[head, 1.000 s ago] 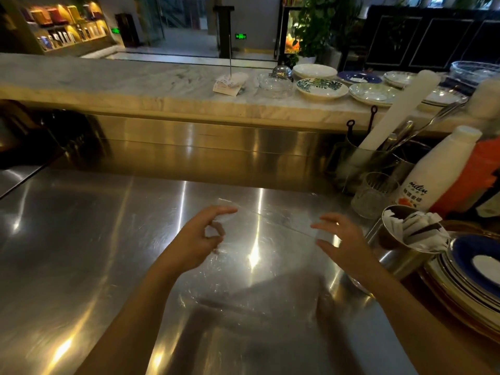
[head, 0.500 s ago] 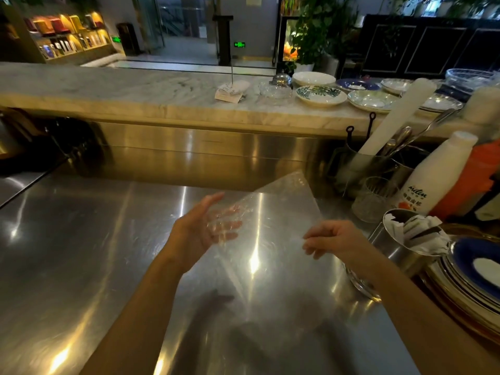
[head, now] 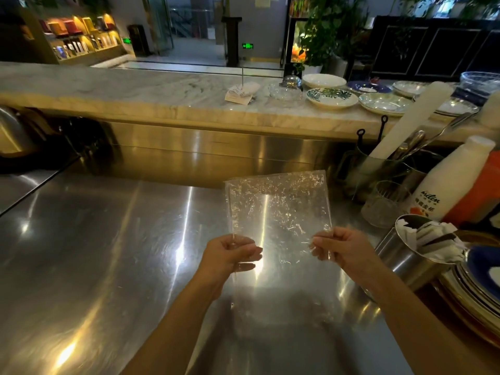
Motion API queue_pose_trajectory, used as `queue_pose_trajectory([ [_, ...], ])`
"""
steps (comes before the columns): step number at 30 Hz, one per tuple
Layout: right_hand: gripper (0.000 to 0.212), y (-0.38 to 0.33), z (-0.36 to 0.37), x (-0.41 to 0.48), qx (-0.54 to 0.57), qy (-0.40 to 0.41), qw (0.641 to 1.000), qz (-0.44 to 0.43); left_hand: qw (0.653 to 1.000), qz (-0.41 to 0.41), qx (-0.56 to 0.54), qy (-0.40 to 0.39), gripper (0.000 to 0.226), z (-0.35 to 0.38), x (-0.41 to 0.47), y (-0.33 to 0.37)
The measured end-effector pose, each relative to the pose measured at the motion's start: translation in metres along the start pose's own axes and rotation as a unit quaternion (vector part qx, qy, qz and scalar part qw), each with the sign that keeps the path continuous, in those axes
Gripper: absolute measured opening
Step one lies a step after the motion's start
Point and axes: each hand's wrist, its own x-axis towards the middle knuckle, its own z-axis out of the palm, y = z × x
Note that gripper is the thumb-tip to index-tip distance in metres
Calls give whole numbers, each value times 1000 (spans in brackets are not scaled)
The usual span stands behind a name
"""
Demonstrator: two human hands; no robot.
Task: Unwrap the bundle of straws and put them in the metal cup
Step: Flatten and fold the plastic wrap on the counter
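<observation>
A clear crinkled plastic wrapper [head: 278,212] is held upright and spread flat above the steel counter. My left hand [head: 230,253] pinches its left edge and my right hand [head: 341,250] pinches its right edge. Part of the sheet hangs below both hands. At the right stands the metal cup [head: 405,255], tilted toward me, with white paper-wrapped straws [head: 433,236] inside it. The cup is just right of my right wrist.
The steel counter [head: 108,253] spreads left and below. At right are stacked plates [head: 481,282], a white bottle [head: 449,182], a glass [head: 384,204] and a utensil holder [head: 378,166]. A marble ledge [head: 135,96] behind carries several dishes.
Both hands lifted the clear wrapper off the counter and turned it upright. They now pinch its two sides, pulled flat between them, where earlier they reached for it lying flat.
</observation>
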Motion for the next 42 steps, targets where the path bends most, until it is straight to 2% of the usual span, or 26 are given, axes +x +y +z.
queue_pose_trajectory([
  [3, 21, 3, -3, -1, 9, -36, 999, 34, 1000, 6, -4, 8, 11, -4, 0, 3],
  [7, 18, 5, -2, 0, -9, -53, 997, 51, 1000, -5, -5, -20, 30, -9, -3, 5],
  [12, 25, 3, -5, -2, -12, -51, 997, 57, 1000, -7, 27, -6, 10, -16, -4, 3],
  [14, 26, 4, -7, -3, -12, -68, 995, 66, 1000, 7, 26, -2, 8, -21, -4, 3],
  [22, 21, 14, -14, -2, 47, -106, 991, 64, 999, 15, 31, -27, 30, -22, -8, 3],
  [24, 26, 15, -16, -2, 20, -105, 993, 50, 998, 22, 48, -35, 32, -20, -9, 3],
  [26, 45, 16, -18, -2, -2, -96, 995, 38, 997, 21, 67, -37, 45, -20, -9, 1],
  [29, 46, 20, -20, -1, 33, -106, 993, 44, 992, 14, 98, -79, 52, -26, -5, -4],
  [32, 42, 18, -24, -1, 21, -104, 993, 49, 963, 15, 246, -106, 56, -35, -1, -7],
  [34, 43, 16, -25, 5, -10, -104, 993, 52, 935, 24, 349, -61, 54, -37, 3, -8],
  [35, 45, 15, -25, 9, -36, -94, 993, 64, 930, 32, 365, -25, 51, -35, 4, -9],
  [37, 42, 12, -22, 16, -100, -72, 988, 96, 939, 52, 339, 32, 40, -28, 6, -7],
  [38, 36, 8, -19, 17, -137, -77, 984, 85, 948, 64, 309, 34, 30, -23, 5, -5],
  [39, 29, 5, -16, 17, -179, -106, 977, 50, 958, 70, 276, 12, 21, -16, 4, -3],
  [40, 28, 1, -11, 15, -219, -139, 966, 15, 966, 62, 250, -30, 23, -9, 3, -1],
  [42, 43, -5, -1, 11, -291, -182, 939, -28, 961, 18, 246, -126, 55, 7, 2, -2],
])
